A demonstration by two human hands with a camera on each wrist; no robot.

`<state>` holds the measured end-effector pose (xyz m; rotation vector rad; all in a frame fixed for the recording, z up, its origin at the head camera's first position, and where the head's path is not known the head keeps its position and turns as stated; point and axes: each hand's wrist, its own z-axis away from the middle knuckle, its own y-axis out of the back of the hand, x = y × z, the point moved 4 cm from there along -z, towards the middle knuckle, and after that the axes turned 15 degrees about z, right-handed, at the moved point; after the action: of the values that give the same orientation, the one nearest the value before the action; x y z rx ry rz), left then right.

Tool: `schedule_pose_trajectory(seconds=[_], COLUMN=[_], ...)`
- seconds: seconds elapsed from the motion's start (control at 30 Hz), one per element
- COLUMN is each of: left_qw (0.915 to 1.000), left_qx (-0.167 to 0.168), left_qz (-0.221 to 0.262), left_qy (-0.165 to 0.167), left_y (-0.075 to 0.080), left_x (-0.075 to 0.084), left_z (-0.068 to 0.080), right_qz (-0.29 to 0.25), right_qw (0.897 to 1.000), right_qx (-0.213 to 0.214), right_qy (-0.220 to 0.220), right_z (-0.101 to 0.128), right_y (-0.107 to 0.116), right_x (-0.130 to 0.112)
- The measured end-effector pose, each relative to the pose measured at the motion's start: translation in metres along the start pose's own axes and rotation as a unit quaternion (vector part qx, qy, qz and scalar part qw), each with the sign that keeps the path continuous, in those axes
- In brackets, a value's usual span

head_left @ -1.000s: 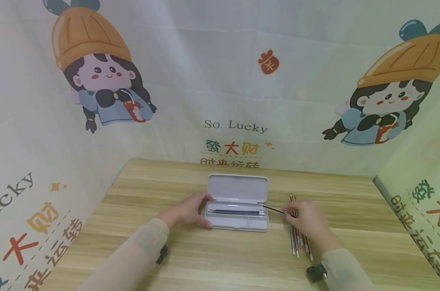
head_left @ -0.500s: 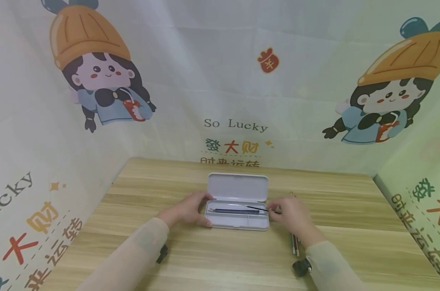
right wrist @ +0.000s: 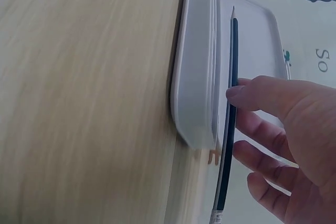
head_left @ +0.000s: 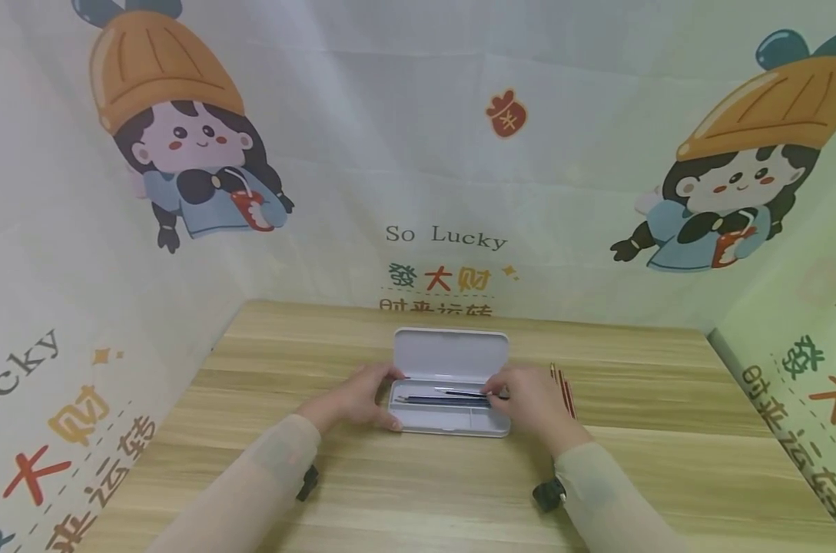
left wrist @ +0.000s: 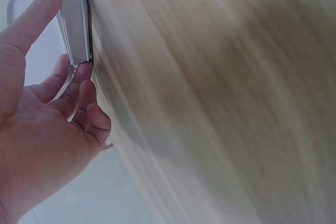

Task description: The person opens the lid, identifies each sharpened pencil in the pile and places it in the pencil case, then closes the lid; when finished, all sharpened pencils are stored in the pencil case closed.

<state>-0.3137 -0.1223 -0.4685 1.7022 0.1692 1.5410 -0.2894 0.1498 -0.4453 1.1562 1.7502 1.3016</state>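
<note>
A white pencil case (head_left: 428,420) lies on the table with its lid (head_left: 451,353) raised at the back. Its left end is gripped by my left hand (head_left: 352,398), thumb at the front and fingers behind, as the left wrist view also shows. Between thumb and fingertips, my right hand (head_left: 532,399) pinches a dark pencil (right wrist: 234,51) over the case's right end. The pencil's sharp tip points left along the case, and its metal eraser end juts out past the hand. Dark pencils (head_left: 418,401) lie in the case's back compartment, partly hidden by the right hand.
Red pencils (head_left: 565,388) lie on the wooden table (head_left: 418,491) right of the case, partly covered by the right hand and forearm. The front compartment has a small divider (head_left: 470,418). A printed curtain (head_left: 335,153) stands behind the table and at both sides.
My right hand has moved left from the loose pencils to the case, bringing the dark pencil over the back compartment. The left hand has stayed on the case's left end.
</note>
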Motion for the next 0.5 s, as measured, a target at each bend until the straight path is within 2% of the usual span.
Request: schedule_pose_trajectory(seconds=[0.2,0.5], left_qw=[1.0000,1.0000], left_qx=[0.000,-0.004], left_qz=[-0.005,-0.004], left_qy=[0.007,-0.001], left_y=[0.000,0.000], left_x=[-0.002,0.000], left_z=[0.001,0.000], right_qz=[-0.001,0.036], right_qw=[1.000,0.998], right_qx=[-0.031,-0.044], right_qy=[0.002,0.020], right_z=[-0.010,-0.022], right_y=[-0.005,-0.012], right_x=[-0.012,-0.027])
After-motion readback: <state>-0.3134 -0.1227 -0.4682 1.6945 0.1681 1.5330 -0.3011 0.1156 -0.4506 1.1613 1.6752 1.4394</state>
